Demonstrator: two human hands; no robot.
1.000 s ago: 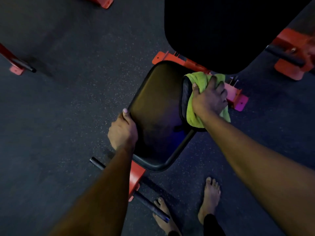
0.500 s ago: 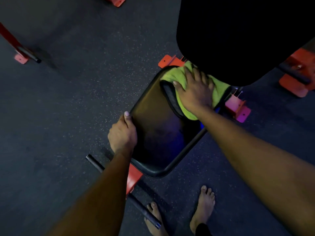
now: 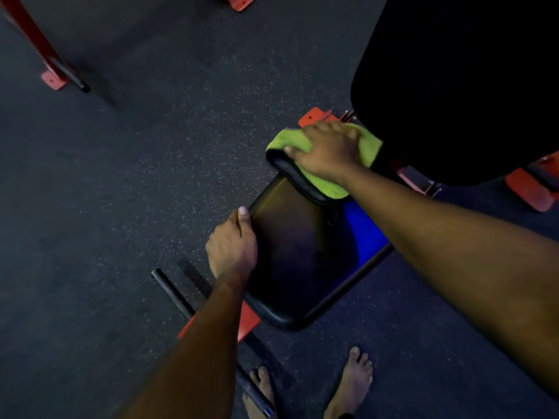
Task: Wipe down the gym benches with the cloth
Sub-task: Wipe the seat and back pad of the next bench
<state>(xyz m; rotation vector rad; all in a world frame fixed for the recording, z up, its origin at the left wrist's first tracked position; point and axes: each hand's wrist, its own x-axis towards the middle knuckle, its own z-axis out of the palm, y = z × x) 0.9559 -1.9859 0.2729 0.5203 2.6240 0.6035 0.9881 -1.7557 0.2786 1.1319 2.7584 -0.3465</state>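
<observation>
The black padded bench seat (image 3: 296, 252) tilts below me, with the black backrest pad (image 3: 459, 86) looming at the upper right. A lime-green cloth (image 3: 326, 182) lies over the seat's far end. My right hand (image 3: 328, 149) presses down on the cloth there, fingers spread over it. My left hand (image 3: 233, 246) grips the seat's left edge, thumb on top.
Red frame feet (image 3: 532, 192) and a black cross bar (image 3: 178, 297) sit on the dark speckled rubber floor around the bench. Another red frame leg (image 3: 45, 65) stands at the upper left. My bare feet (image 3: 351, 385) stand just below the seat.
My right hand has slid the cloth from the seat's right edge across to its far left corner. The left hand has kept its grip on the seat edge.
</observation>
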